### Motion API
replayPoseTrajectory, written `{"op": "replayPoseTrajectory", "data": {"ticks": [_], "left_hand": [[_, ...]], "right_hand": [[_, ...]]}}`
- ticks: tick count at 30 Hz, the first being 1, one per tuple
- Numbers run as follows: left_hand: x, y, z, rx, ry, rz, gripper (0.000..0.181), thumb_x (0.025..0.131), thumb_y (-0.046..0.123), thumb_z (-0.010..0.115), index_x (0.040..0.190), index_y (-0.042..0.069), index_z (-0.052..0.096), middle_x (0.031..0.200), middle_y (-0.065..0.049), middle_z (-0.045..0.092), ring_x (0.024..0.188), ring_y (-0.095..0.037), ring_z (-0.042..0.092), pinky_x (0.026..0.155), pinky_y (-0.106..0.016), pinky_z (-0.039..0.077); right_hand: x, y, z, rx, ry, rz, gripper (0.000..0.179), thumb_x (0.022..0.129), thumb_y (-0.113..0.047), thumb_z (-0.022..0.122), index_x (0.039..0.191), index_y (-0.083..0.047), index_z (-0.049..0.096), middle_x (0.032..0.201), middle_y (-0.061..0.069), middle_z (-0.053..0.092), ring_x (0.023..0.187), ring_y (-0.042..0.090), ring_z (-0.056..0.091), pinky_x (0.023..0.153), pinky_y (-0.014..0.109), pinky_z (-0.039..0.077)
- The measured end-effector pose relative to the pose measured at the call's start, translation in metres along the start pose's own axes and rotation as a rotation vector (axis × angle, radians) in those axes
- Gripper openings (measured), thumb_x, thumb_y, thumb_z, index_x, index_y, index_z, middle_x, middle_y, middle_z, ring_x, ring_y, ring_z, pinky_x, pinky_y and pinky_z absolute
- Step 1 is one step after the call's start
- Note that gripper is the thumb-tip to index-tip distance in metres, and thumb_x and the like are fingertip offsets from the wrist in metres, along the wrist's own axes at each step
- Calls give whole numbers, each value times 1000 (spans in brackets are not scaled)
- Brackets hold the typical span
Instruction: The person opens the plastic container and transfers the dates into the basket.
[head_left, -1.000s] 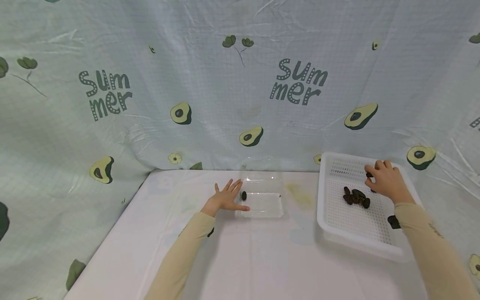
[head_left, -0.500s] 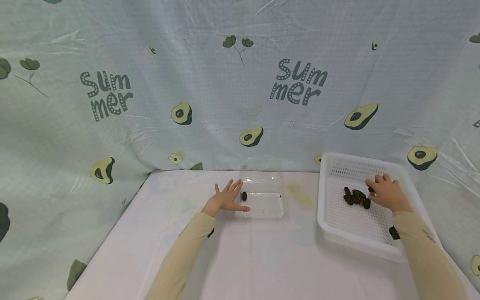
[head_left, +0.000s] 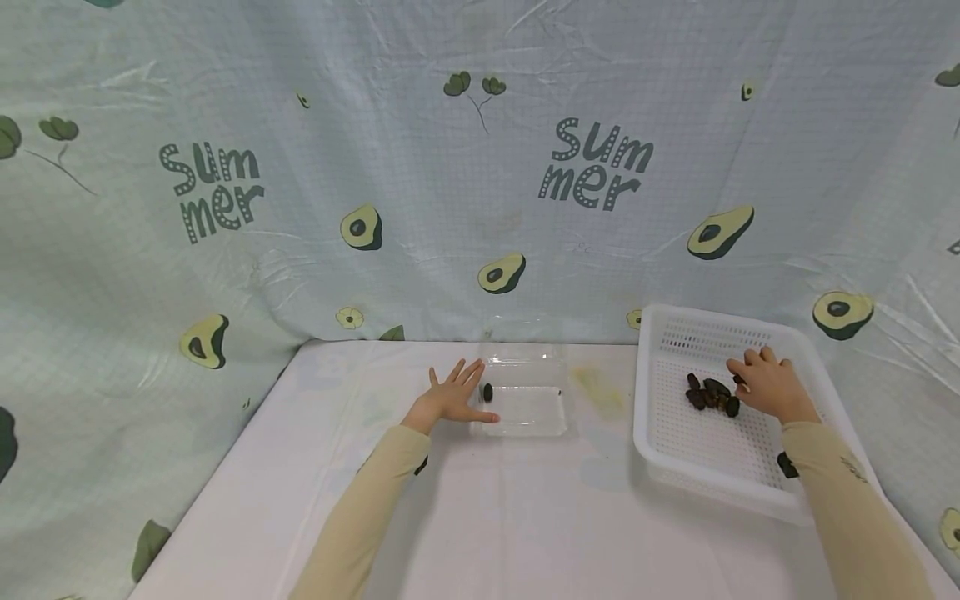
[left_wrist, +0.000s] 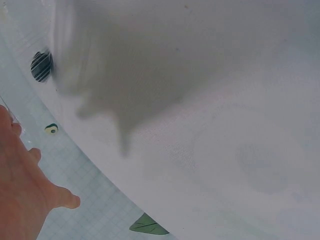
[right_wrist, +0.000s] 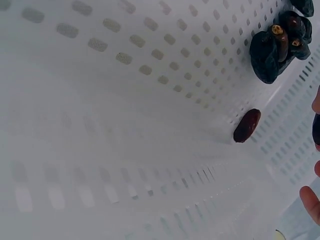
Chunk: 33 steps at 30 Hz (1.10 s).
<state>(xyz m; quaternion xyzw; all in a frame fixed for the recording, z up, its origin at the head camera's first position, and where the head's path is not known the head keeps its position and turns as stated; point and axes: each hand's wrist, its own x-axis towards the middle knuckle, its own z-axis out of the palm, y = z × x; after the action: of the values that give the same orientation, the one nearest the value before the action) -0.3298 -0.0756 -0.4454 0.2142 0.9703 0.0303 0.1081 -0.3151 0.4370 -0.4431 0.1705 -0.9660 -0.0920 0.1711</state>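
My left hand [head_left: 448, 398] lies with spread, straight fingers at the left side of a clear plastic box [head_left: 525, 423]. Inside the box, near those fingers, is one dark date [head_left: 488, 392]. On the right, my right hand [head_left: 772, 390] is over a white perforated basket [head_left: 678, 454], pinching a dark date [right_wrist: 316, 130] between thumb and fingers. Left of this hand lies a cluster of dark dates [head_left: 708, 395] on the basket floor. A single reddish-brown date [right_wrist: 247, 125] lies apart from the cluster in the right wrist view.
The box's transparent lid [head_left: 517, 329] stands raised at the back. A white cloth [head_left: 525, 517] covers the table, and a printed curtain [head_left: 420, 167] hangs right behind it. The basket's raised rim [head_left: 720, 482] surrounds the dates.
My right hand has come from the back of the basket toward the front, beside the date cluster, holding a date. The left hand has stayed in place.
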Motion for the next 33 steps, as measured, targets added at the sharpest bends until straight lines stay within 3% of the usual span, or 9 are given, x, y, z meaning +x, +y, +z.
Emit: {"op": "replayPoseTrajectory", "data": {"ticks": [13, 22, 33], "left_hand": [[0, 2, -3, -2, -1, -4, 100, 75, 68, 50, 145, 15, 2, 153, 1, 2, 140, -28, 0, 98, -71, 3], [1, 3, -3, -9, -5, -8, 100, 75, 68, 49, 145, 15, 3, 153, 1, 2, 140, -28, 0, 97, -71, 3], [0, 3, -3, 9, 1, -14, 99, 75, 68, 49, 145, 15, 3, 153, 2, 2, 140, -27, 1, 98, -70, 4]], "right_hand": [[4, 4, -6, 48, 56, -34, 16, 71, -6, 62, 76, -8, 47, 68, 6, 38, 66, 25, 33, 49, 35, 24], [15, -4, -14, 86, 65, -65, 12, 73, -8, 64, 80, -9, 55, 77, 8, 47, 74, 28, 40, 49, 36, 32], [33, -35, -37, 102, 216, -172, 16, 70, -9, 70, 80, -11, 58, 81, 8, 51, 74, 26, 42, 49, 39, 38]]}}
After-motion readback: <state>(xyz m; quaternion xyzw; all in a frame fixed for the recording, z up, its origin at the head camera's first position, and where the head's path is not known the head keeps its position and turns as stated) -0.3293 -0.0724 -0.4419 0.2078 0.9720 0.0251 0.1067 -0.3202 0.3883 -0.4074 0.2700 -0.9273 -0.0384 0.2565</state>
